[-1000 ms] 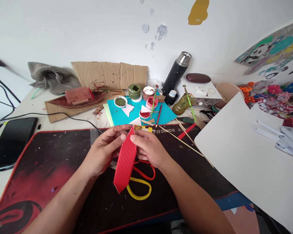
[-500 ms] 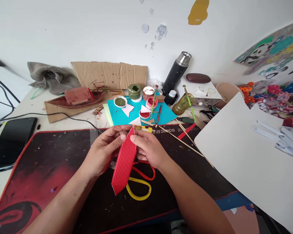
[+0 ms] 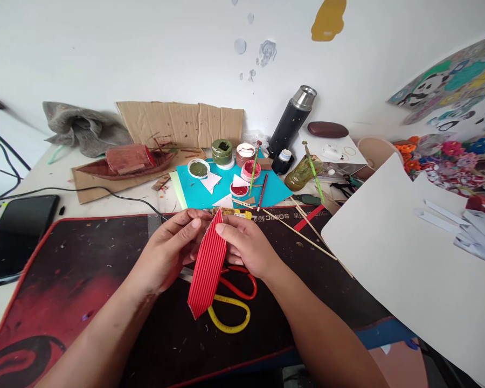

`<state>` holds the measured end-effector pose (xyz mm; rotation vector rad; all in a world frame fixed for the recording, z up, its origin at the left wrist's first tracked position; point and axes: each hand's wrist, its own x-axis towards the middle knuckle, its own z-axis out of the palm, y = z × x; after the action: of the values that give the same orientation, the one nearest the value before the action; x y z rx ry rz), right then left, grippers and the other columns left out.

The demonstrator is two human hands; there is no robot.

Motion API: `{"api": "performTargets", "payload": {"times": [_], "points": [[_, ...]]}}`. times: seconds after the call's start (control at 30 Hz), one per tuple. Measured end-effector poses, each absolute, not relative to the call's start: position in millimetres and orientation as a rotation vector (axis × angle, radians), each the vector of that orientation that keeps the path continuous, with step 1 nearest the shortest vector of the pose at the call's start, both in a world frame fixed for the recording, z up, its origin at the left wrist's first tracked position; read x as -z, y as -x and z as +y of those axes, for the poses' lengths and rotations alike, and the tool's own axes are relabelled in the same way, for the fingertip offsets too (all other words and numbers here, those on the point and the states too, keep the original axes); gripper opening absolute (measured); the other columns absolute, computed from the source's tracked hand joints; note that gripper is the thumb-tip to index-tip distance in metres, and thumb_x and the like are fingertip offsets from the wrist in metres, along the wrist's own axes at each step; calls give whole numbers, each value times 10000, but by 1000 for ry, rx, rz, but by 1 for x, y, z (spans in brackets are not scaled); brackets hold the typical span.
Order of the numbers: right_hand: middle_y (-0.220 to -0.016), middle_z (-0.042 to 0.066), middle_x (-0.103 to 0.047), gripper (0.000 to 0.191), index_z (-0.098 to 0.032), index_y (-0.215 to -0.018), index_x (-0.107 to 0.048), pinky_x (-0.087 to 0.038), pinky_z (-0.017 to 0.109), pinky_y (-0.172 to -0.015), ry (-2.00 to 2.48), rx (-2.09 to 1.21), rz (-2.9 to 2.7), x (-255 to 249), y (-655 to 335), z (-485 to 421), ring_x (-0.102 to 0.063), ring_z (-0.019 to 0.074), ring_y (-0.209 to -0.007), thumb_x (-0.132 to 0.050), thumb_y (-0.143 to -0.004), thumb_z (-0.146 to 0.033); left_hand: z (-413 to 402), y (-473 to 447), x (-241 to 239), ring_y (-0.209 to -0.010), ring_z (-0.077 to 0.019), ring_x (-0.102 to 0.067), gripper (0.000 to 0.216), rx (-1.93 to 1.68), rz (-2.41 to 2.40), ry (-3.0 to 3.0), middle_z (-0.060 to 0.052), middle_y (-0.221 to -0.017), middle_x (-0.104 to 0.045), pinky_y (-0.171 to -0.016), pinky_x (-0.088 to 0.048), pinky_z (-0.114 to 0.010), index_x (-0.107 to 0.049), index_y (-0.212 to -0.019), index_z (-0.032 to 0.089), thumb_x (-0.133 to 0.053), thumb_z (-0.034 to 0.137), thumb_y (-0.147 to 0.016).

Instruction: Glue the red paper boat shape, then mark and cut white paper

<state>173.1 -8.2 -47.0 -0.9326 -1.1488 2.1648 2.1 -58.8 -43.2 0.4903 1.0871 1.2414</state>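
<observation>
My right hand (image 3: 246,242) pinches a strip of red corrugated paper (image 3: 207,269) near its pointed upper end, thumb on the ribbed face. The strip slants down to the left and ends in a second point. Beside its left edge, my left hand (image 3: 175,245) is curled, its thumb off the paper and close to the forefinger. Its other fingertips are partly hidden by the strip. Below lie scissors with a red and a yellow handle (image 3: 230,327), their blades mostly covered. A yellow utility knife (image 3: 242,214) is partly hidden behind my right hand.
A black and red desk mat (image 3: 92,258) lies under my hands. Beyond it are paint pots (image 3: 222,152) on blue paper (image 3: 272,189), a model boat (image 3: 125,161), a black flask (image 3: 290,124) and thin sticks (image 3: 303,235). A large white sheet (image 3: 392,242) covers the right side.
My left thumb has slid off the red paper to the left. The strip's lower end has shifted slightly up and right. My right hand stays in nearly the same place.
</observation>
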Motion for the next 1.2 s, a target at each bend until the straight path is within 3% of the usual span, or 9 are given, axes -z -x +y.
{"api": "performTargets", "payload": {"times": [0.2, 0.5, 0.87, 1.2], "points": [[-603, -98, -392, 349, -219, -856, -580, -269, 185, -415, 933, -2148, -1160, 47, -174, -7, -284, 70, -475, -762, -918, -511, -59, -2, 38, -514, -68, -503, 471, -1261, 1098, -538, 31, -747, -656, -406, -423, -152, -766, -919, 220, -1041, 495, -653], [-572, -110, -381, 368, -219, -865, -577, -260, 188, -413, 919, -2154, -1148, 43, -175, -6, -275, 67, -463, -790, -904, -517, -63, 7, 44, -625, -89, -549, 311, -1221, 1105, -777, -2, -854, -672, -481, -467, -153, -764, -934, 226, -933, 467, -836], [-598, -108, -403, 363, -222, -849, -554, -266, 186, -409, 900, -2150, -1163, 44, -175, -7, -300, 65, -476, -773, -915, -505, -65, 9, 49, -662, -105, -539, 341, -1153, 1181, -772, 9, -878, -659, -559, -479, -202, -707, -936, 236, -925, 482, -845], [-588, -111, -412, 373, -228, -847, -547, -260, 206, -417, 909, -2157, -1158, 46, -174, -8, -304, 65, -459, -772, -917, -517, -61, 4, 44, -630, -98, -520, 361, -1202, 1180, -745, 15, -806, -641, -508, -465, -182, -719, -869, 204, -954, 470, -800]]}}
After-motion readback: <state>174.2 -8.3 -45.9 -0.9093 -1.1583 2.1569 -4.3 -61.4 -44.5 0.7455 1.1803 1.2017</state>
